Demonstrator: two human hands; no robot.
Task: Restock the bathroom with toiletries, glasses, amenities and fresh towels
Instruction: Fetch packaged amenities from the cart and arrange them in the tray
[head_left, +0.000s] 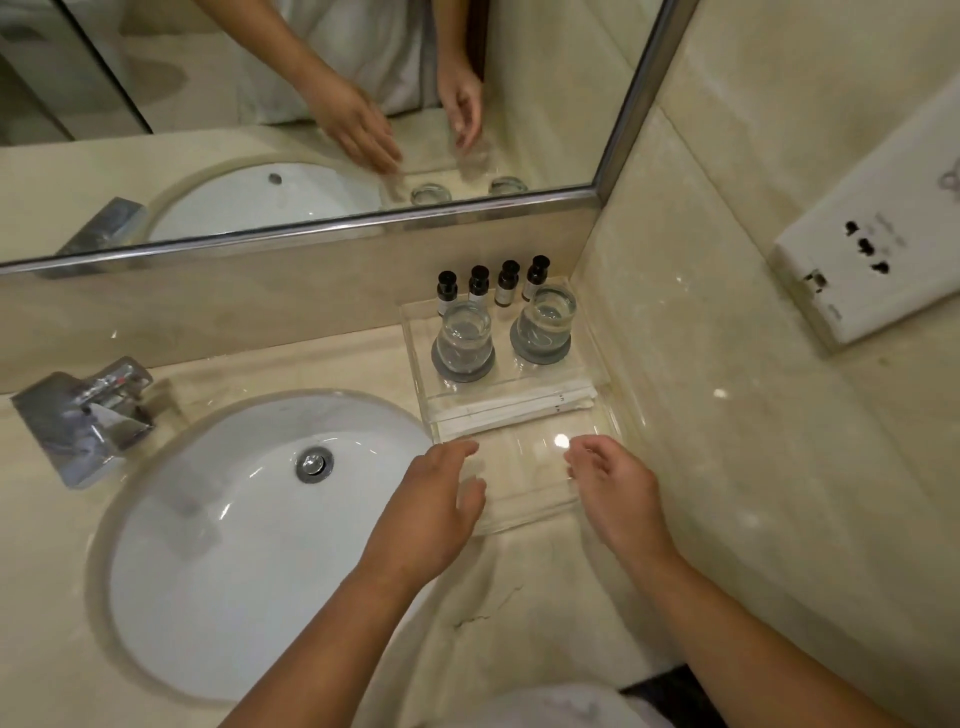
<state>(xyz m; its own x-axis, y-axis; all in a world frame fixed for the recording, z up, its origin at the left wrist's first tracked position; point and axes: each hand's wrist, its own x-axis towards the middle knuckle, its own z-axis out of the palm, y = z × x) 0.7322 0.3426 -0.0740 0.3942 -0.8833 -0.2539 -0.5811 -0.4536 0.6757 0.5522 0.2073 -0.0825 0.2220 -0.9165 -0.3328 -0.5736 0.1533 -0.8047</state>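
A clear acrylic tray (524, 499) sits on the beige counter in the right corner. At its back stand several small black-capped toiletry bottles (488, 283). In front of them two upturned glasses (464, 335) (546, 319) rest on grey coasters. White wrapped amenity packets (519, 408) lie across the tray's middle. My left hand (431, 512) hovers at the tray's near left edge, fingers apart and empty. My right hand (615, 493) is at the near right edge, fingers loosely curled and holding nothing.
A white oval sink (208, 545) with a chrome drain fills the counter's left. A chrome tap (88, 415) stands behind it. A framed mirror (311, 130) runs along the back wall. A white socket plate (872, 244) is on the right wall.
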